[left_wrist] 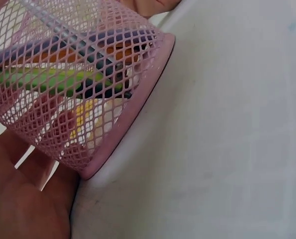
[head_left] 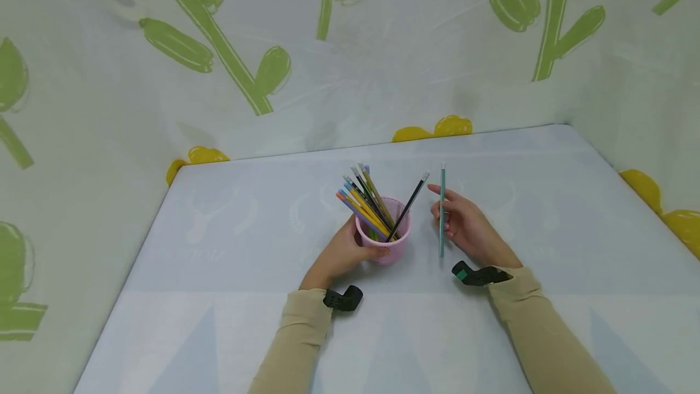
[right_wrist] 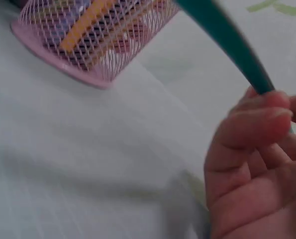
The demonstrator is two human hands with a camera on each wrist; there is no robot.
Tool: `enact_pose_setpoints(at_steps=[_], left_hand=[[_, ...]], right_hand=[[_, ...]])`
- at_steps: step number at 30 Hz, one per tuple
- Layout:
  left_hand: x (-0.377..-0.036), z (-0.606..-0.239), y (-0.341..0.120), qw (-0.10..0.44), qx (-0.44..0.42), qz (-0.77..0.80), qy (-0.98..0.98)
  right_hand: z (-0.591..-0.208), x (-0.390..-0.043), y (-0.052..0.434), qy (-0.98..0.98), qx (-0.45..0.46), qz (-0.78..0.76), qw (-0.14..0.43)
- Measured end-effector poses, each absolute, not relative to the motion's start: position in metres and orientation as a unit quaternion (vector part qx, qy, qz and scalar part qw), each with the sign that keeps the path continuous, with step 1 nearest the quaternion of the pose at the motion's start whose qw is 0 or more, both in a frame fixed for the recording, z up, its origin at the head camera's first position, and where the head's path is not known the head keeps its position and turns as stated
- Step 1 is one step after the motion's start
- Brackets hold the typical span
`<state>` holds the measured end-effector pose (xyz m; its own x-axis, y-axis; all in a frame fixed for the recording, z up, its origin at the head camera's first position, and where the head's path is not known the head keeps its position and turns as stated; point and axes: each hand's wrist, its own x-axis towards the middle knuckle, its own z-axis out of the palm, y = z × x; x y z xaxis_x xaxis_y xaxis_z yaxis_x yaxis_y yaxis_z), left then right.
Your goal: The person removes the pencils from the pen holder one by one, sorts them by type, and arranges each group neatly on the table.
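Pink wire-mesh cup (head_left: 389,247) w/ pencils, gripped by left hand (head_left: 340,255); right hand (head_left: 469,231) pinches slim teal pencil (head_left: 442,211).

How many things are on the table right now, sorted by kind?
Pink mesh cups: 1, gripped by the left hand
Loose teal pencils: 1, pinched by the right hand
Bunches of pencils in the cup: 1, too crowded to count singly
Total: 3

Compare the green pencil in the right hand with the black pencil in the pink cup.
The green pencil is teal and pinched by the right hand, outside the cup; the black pencil is dark, unheld, and stands in the pink mesh cup. The green pencil points nearly straight up; the black one leans right. Both are long and thin.
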<state>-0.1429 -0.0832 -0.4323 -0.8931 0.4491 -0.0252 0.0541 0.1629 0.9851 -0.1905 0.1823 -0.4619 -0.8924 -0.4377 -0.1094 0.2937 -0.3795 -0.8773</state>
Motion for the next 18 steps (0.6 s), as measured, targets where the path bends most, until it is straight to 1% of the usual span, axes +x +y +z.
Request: enact_pose_setpoints(at_steps=[4,6,18], left_hand=[[-0.143,-0.432,-0.083,0.148,0.155,0.618,0.757],[-0.143,-0.431,-0.084,0.142,0.150,0.614,0.762],[-0.145,-0.436,-0.084,0.155,0.147,0.626,0.750]], right_hand=[[-0.461,-0.191,0.185,0.588,-0.082,-0.770,0.233],[-0.462,-0.191,0.184,0.627,-0.092,-0.739,0.227],[-0.461,-0.190,0.169,0.827,-0.085,-0.530,0.165]])
